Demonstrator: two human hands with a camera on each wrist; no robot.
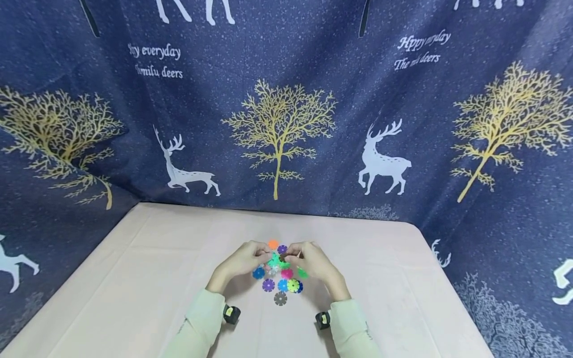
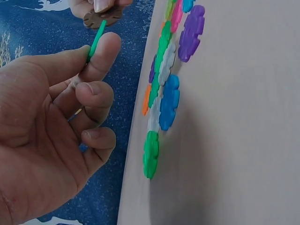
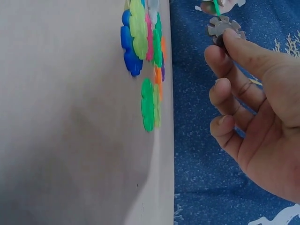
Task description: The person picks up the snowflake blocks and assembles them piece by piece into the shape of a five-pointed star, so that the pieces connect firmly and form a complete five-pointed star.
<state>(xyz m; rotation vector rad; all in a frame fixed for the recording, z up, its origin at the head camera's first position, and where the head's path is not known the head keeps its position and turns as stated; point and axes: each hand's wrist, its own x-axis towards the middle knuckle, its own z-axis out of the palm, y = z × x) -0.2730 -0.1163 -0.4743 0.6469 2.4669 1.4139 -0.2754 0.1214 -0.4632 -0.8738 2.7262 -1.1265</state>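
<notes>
My left hand (image 1: 243,258) pinches a green notched plastic disc (image 2: 96,41) between thumb and index finger, edge-on in the left wrist view. From the other side, my right hand (image 1: 315,259) holds a brown notched disc (image 3: 218,31) the same way, its other fingers loosely bent. The two discs meet at their rims, the green one set crosswise to the brown; whether their slots are locked together I cannot tell. Both hands are raised over loose discs of the same kind, among them a pink disc (image 1: 287,273) and a blue disc (image 1: 258,273).
Nearer to me on the pale tablecloth (image 1: 147,298) lie a purple disc (image 1: 268,285), a yellow-green disc (image 1: 293,285) overlapping blue ones, and another brown disc (image 1: 280,298). An orange disc (image 1: 273,244) lies at the far side. A dark blue curtain (image 1: 313,164) hangs behind the table.
</notes>
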